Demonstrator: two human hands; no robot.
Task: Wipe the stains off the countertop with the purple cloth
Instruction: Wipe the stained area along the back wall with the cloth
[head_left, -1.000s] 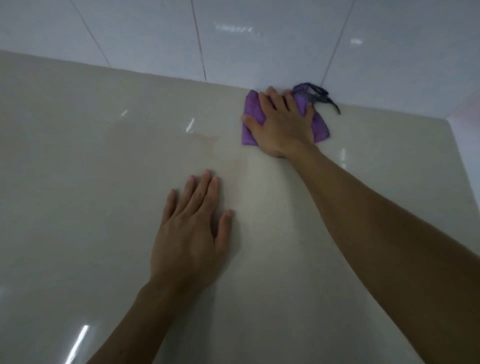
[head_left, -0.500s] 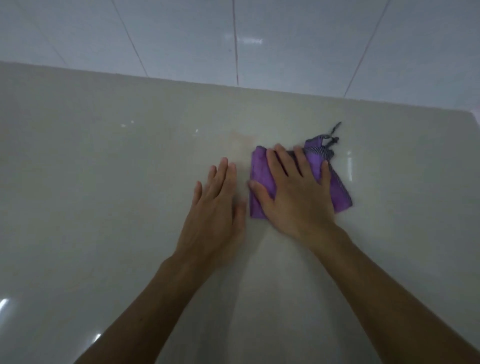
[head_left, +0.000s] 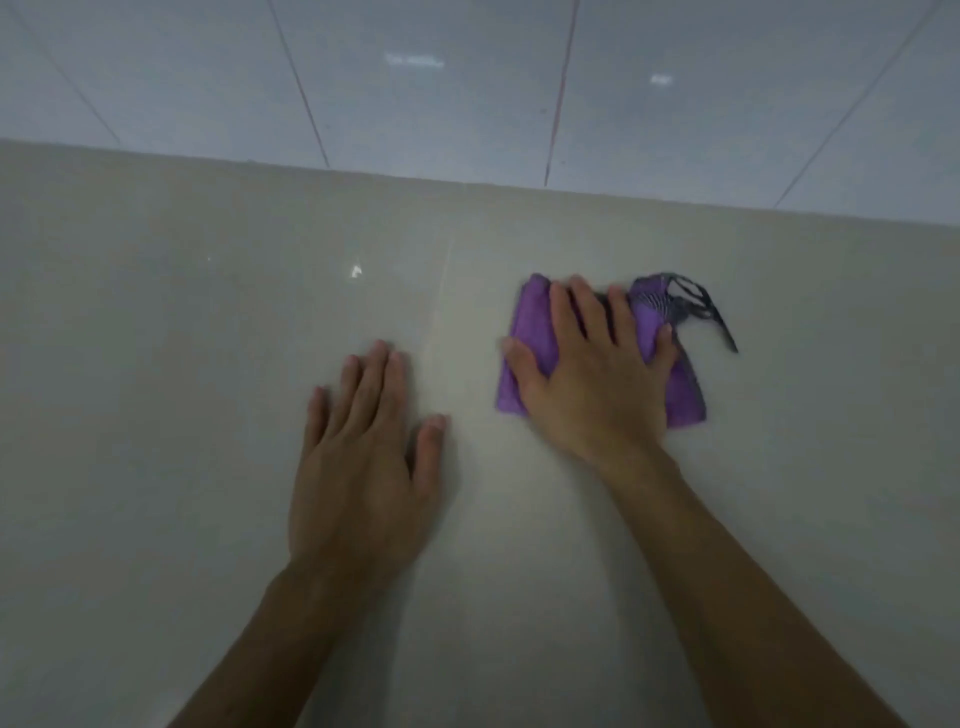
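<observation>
A folded purple cloth (head_left: 524, 343) with a dark patterned corner and loop lies flat on the glossy beige countertop (head_left: 156, 364), right of centre. My right hand (head_left: 592, 379) presses down on it with the palm flat and the fingers spread, covering most of the cloth. To its left, my left hand (head_left: 363, 457) rests flat on the bare counter with fingers together, a gap apart from the cloth. A faint pale streak runs down the surface between the two hands. No distinct stain shows.
A wall of large pale tiles (head_left: 441, 88) with reddish grout lines rises along the counter's far edge. Light reflections dot the counter at the upper left.
My right hand has slid the cloth from the far wall edge toward me, then away to the right of my left hand. The left hand stays planted; the view has shifted.
</observation>
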